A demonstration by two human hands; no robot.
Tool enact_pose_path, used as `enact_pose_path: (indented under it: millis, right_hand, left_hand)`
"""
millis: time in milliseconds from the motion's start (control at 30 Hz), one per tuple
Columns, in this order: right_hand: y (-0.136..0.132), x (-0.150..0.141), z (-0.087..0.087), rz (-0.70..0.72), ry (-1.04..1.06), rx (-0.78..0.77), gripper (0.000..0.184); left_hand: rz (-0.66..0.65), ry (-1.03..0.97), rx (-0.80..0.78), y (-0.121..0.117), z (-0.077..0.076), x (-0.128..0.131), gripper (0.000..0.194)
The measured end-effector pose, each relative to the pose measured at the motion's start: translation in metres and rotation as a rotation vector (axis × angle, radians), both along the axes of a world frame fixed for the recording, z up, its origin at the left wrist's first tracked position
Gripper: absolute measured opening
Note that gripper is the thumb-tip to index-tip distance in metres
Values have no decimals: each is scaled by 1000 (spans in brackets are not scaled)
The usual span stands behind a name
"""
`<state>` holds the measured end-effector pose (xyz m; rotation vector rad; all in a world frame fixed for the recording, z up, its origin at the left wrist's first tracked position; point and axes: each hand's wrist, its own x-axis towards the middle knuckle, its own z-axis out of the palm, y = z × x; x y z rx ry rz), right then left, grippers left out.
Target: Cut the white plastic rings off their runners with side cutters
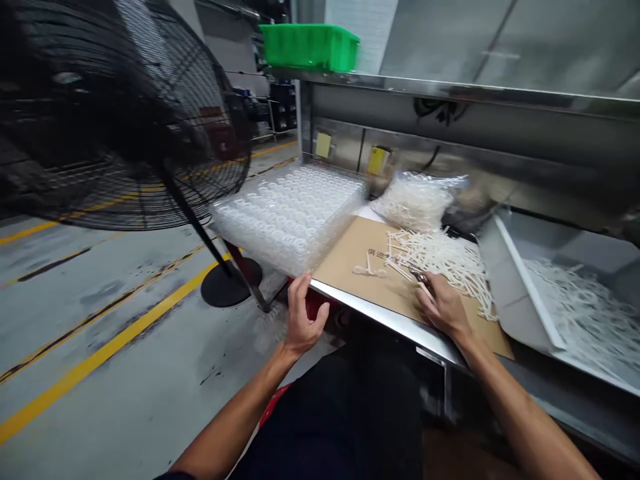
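My left hand (302, 319) is at the bench's front edge, its thumb apart from its fingers, with nothing in it. The fingertips are by the near corner of a clear plastic tray (295, 207) with rows of white round parts. My right hand (443, 303) is closed around a small dark metal hand tool (419, 274), like nippers; its grip end is hidden in my palm. Just beyond lies a spread pile of thin white plastic pieces (445, 260). A separate white branched piece (369, 268) lies on the brown cardboard (345, 257), left of my right hand.
A white bin (531, 293) of white plastic pieces stands at right. A filled clear bag (415, 200) sits behind the pile. A green crate (310, 48) rests on the shelf above. On the left, a large black fan (150, 113) stands beside the bench.
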<state>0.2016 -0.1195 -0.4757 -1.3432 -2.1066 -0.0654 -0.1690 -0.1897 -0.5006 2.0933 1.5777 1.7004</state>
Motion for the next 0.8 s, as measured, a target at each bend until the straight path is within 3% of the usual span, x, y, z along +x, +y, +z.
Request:
enact_pose_path:
  millis: [100,167,267,367,600,800]
  right_hand:
    - [3,1,7,7,15,-24,38]
    - [6,2,13,32,23,-40,37]
    - [14,0,23,81,47,-51,38]
    - [24,-4,29,121,92,-46,38]
    - [44,-9,26,180,216,10,39]
    - [37,-6,18,284,169,63,43]
  left_hand:
    - [-211,195,-109,15,26,19,42]
    - [-258,260,-183,40,37,33,35]
    - [-236,321,-254,81,42,49,29]
    - [-245,380,-305,105,39,54,18]
    - [-312,459,-322,103,41,50,16]
    - [-383,642,-272,87,45,53,22]
